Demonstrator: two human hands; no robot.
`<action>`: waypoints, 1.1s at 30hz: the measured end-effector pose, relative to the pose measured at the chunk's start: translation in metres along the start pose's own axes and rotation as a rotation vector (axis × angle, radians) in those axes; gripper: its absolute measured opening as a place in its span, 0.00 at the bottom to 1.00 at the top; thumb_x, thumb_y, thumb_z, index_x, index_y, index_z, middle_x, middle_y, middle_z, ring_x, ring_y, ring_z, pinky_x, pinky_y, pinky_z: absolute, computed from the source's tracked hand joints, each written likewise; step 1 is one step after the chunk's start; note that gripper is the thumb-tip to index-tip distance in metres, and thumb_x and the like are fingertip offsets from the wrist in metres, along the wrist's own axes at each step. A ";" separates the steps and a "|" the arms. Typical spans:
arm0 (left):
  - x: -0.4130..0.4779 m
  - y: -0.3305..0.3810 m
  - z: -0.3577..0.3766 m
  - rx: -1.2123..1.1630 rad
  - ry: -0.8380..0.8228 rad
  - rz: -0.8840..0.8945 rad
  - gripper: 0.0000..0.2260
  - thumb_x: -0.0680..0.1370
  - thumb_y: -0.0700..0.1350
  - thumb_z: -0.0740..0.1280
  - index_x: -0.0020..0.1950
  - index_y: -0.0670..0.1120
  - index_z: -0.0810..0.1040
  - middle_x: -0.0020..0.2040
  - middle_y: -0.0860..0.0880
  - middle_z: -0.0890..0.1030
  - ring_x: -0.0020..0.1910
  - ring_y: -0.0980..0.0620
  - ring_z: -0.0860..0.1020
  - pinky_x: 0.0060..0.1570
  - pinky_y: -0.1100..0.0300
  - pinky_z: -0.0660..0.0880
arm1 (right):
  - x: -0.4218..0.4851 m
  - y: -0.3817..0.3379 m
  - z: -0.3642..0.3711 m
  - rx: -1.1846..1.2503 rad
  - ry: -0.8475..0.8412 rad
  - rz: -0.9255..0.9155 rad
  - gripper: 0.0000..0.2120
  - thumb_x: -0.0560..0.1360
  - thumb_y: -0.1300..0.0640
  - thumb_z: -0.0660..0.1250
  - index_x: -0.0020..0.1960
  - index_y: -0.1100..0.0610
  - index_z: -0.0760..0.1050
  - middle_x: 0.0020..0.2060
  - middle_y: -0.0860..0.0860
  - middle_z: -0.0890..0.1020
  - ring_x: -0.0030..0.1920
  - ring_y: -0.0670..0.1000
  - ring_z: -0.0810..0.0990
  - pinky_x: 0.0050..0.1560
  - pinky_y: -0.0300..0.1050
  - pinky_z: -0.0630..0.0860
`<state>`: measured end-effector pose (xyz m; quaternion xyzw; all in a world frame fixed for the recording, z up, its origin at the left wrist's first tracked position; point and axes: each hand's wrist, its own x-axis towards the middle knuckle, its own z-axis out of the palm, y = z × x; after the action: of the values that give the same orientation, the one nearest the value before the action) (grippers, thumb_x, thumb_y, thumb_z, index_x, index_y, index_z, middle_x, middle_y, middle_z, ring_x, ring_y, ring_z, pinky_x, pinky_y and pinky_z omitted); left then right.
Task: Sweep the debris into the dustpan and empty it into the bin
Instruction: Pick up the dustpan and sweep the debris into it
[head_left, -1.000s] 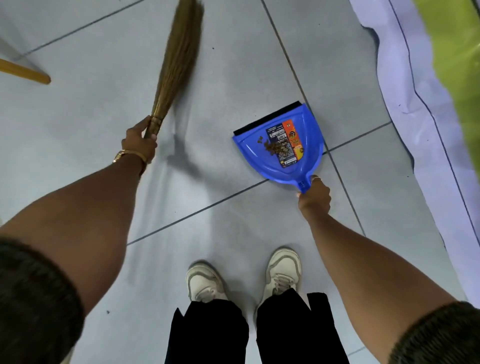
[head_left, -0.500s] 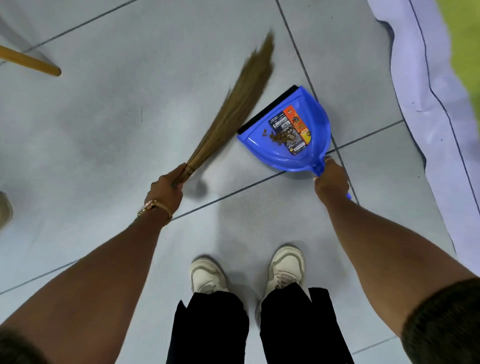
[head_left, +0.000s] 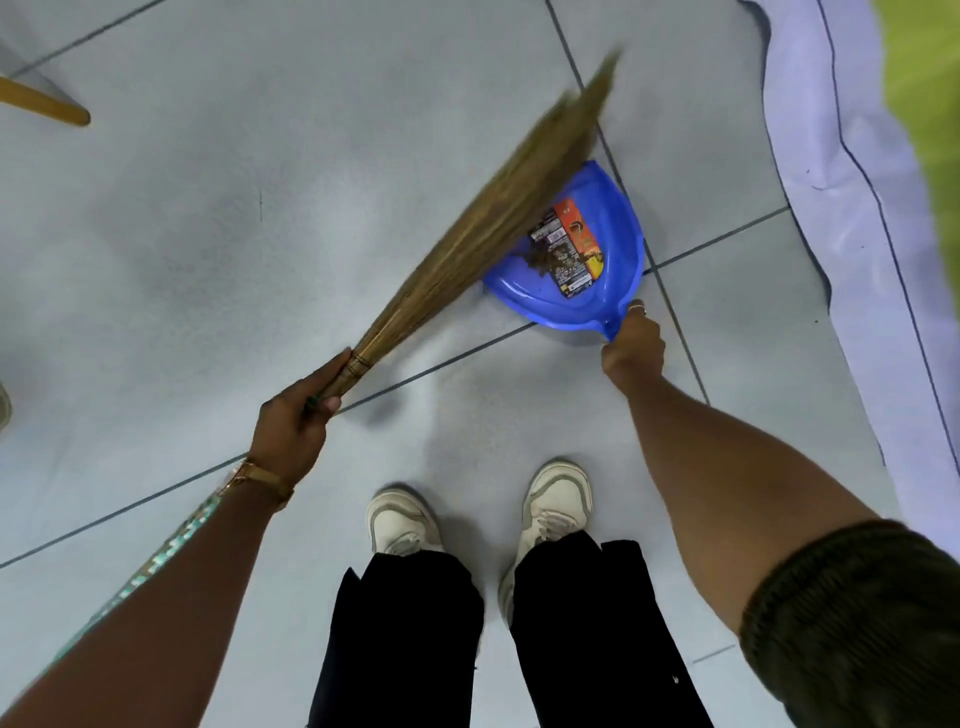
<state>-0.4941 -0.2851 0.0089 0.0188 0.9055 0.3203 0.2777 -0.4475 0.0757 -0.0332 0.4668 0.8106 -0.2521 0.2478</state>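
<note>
Here the left hand (head_left: 296, 421) is gripping the light, springy straw hand broom (head_left: 488, 228) at its bound neck, while the right hand (head_left: 632, 347) is pinching the handle of the light, rigid blue plastic dustpan (head_left: 608, 291) holding loose brown debris (head_left: 540, 257).

I saw a floor (head_left: 218, 234) of large pale grey tiles divided by thin dark grout lines. A white sheet (head_left: 852, 218) with a dark line lay along its right edge, beside a yellow-green surface (head_left: 930, 93). A wooden pole end (head_left: 47, 106) entered at upper left.

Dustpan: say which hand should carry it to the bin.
Right. The right hand already grips the dustpan by its handle, debris inside; the left hand holds the broom.
</note>
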 end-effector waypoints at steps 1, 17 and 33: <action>-0.002 0.006 0.001 -0.041 0.028 -0.009 0.22 0.78 0.34 0.63 0.70 0.51 0.72 0.56 0.45 0.82 0.50 0.49 0.78 0.48 0.78 0.70 | -0.006 0.002 0.001 0.028 -0.002 0.029 0.20 0.76 0.69 0.62 0.67 0.62 0.66 0.61 0.62 0.77 0.63 0.65 0.76 0.62 0.57 0.74; -0.088 0.210 -0.036 0.190 -0.144 -0.127 0.36 0.74 0.32 0.59 0.78 0.49 0.48 0.59 0.38 0.77 0.58 0.39 0.76 0.59 0.48 0.73 | -0.238 0.048 -0.120 0.284 0.040 0.172 0.14 0.72 0.71 0.62 0.57 0.66 0.68 0.54 0.64 0.79 0.56 0.66 0.78 0.54 0.56 0.74; -0.367 0.353 -0.135 0.358 -0.220 0.291 0.14 0.82 0.53 0.51 0.55 0.44 0.69 0.47 0.38 0.81 0.47 0.37 0.80 0.42 0.52 0.72 | -0.592 0.168 -0.243 0.594 0.194 0.589 0.11 0.73 0.69 0.61 0.53 0.60 0.67 0.55 0.63 0.79 0.57 0.65 0.79 0.56 0.54 0.75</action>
<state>-0.3046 -0.1595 0.4842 0.2327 0.8998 0.1874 0.3179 -0.0781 -0.0698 0.4962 0.7509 0.5545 -0.3479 0.0868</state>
